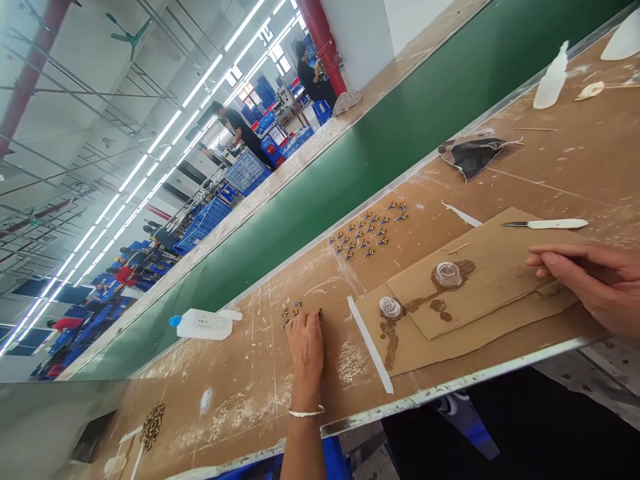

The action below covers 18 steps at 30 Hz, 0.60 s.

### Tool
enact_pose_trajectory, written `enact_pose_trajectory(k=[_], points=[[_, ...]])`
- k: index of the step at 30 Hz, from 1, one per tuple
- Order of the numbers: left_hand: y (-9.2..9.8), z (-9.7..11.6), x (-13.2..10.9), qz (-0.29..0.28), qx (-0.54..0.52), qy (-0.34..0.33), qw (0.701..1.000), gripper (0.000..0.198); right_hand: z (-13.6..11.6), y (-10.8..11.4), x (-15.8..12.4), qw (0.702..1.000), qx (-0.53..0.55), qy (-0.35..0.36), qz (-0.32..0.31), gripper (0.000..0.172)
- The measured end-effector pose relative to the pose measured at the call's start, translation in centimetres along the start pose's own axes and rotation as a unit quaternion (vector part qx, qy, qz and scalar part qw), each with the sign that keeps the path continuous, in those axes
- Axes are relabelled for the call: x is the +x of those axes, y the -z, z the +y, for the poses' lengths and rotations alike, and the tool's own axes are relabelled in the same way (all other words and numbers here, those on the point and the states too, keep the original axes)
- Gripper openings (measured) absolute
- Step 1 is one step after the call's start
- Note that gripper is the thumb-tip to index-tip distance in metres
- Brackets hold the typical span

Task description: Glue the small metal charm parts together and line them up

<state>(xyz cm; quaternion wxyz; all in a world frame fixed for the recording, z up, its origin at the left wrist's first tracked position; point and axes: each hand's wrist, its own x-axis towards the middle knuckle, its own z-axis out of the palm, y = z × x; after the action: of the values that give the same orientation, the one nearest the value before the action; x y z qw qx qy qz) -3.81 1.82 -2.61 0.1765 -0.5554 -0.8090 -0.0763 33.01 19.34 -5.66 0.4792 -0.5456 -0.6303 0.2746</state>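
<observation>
My left hand reaches forward on the brown worktable, its fingertips closed on a few small gold and blue parts. A larger group of several such parts lies in rows further along the table. My right hand rests on the upper cardboard sheet, fingers curled together around a thin stick I can barely make out. Two small clear caps, one on the upper sheet and one on the lower, sit by dark glue stains.
A white-handled knife lies on the cardboard. A white bottle with a blue cap lies left of my hand. A white strip, a dark rag, another bottle and a green conveyor belt are nearby. People work in the background.
</observation>
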Motion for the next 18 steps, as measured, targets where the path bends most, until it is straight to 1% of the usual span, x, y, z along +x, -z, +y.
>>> enact_pose_trajectory(k=[2, 6, 8, 10, 14, 18], points=[[0.6, 0.9, -1.1, 0.013, 0.017, -0.004, 1.0, 0.028, -0.7, 0.3, 0.0, 1.0, 0.012, -0.012, -0.018, 0.042], [1.8, 3.4, -4.5, 0.027, 0.045, -0.013, 0.999, 0.028, -1.4, 0.3, 0.0, 0.999, 0.036, -0.023, -0.034, 0.043], [2.2, 4.6, -5.8, 0.028, 0.057, -0.015, 0.998, 0.028, -1.5, 0.1, 0.0, 0.999, 0.034, -0.026, -0.033, 0.043], [2.1, 5.5, -6.6, 0.031, 0.065, -0.012, 0.997, 0.028, -1.5, 0.1, -0.1, 0.999, 0.025, -0.027, -0.029, 0.042], [1.6, 6.0, -7.4, 0.046, 0.064, -0.003, 0.997, 0.028, -1.8, 0.2, -0.3, 0.999, 0.023, -0.023, -0.024, 0.041], [1.2, 5.8, -8.4, 0.084, 0.031, 0.031, 0.995, 0.03, -2.5, 0.3, -0.3, 0.999, 0.028, -0.024, -0.021, 0.038]])
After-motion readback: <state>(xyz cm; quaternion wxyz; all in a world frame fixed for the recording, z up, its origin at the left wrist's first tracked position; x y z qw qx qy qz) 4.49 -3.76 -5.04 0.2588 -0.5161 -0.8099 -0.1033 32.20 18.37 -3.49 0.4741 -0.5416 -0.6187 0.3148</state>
